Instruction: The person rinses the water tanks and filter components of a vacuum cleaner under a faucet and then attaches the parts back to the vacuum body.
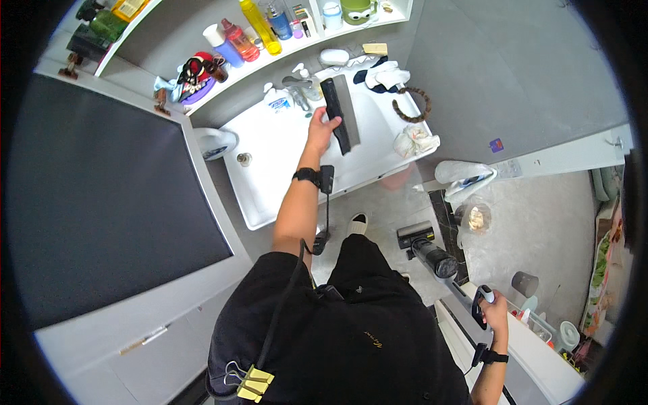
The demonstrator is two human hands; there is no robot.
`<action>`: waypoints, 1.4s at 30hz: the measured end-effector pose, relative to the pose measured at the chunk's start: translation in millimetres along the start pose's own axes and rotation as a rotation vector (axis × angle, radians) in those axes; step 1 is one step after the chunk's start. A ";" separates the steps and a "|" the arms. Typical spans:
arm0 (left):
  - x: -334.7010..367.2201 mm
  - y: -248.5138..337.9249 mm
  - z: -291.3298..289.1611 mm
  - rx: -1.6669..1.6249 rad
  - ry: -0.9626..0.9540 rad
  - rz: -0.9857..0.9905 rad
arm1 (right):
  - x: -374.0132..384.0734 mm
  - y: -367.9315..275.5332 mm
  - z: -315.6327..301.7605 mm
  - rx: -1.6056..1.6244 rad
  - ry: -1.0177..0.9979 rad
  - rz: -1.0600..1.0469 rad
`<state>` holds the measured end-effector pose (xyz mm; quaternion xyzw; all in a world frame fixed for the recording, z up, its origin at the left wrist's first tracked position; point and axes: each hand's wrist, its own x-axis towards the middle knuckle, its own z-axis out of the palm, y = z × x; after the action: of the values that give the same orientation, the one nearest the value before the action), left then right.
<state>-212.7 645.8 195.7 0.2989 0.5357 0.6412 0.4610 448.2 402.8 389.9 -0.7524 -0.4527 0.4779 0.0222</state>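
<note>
Over the white sink point(270, 196), my left hand point(321, 129) is closed round a long, narrow black bar with a grey strip point(342, 128) along one side. Its exact kind I cannot make out. A chrome faucet point(297, 91) and a white pump bottle point(277, 98) stand just beyond that hand. Low on the right, my right hand point(496, 312) grips the handle of a stick vacuum cleaner point(442, 262). Its wide floor head point(414, 233) rests on the floor, right of my foot.
Along the far wall runs a white shelf point(297, 46) with several bottles and a green mug point(358, 11). Dark and white cloths point(383, 75), a brown braided hairband point(422, 104) and a crumpled white cloth point(416, 141) lie at the sink's right end. A dark-panelled door point(115, 196) stands left.
</note>
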 end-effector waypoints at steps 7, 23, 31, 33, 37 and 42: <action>77.8 33.0 -21.6 0.319 0.050 0.120 | -6.6 -27.5 10.3 -0.060 0.028 0.083; 63.5 15.5 -50.1 0.250 0.096 0.232 | -8.0 -18.1 6.7 -0.107 0.027 0.035; -33.9 -16.8 -57.9 -0.466 0.299 -0.124 | -10.8 -22.7 12.6 -0.113 0.067 0.057; -42.5 -29.9 -58.8 -0.606 0.404 -0.183 | -10.0 -23.0 14.1 -0.111 0.073 0.048; -26.7 -81.1 -75.7 -0.710 0.476 -0.238 | -11.4 -40.3 17.8 -0.138 0.078 0.044; 10.0 -118.9 -71.1 -0.642 0.636 -0.351 | -11.9 -41.6 23.1 -0.130 0.078 0.077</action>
<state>-246.8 625.8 62.6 -0.1640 0.4677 0.7462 0.4445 402.1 409.7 405.1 -0.7872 -0.4523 0.4182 -0.0275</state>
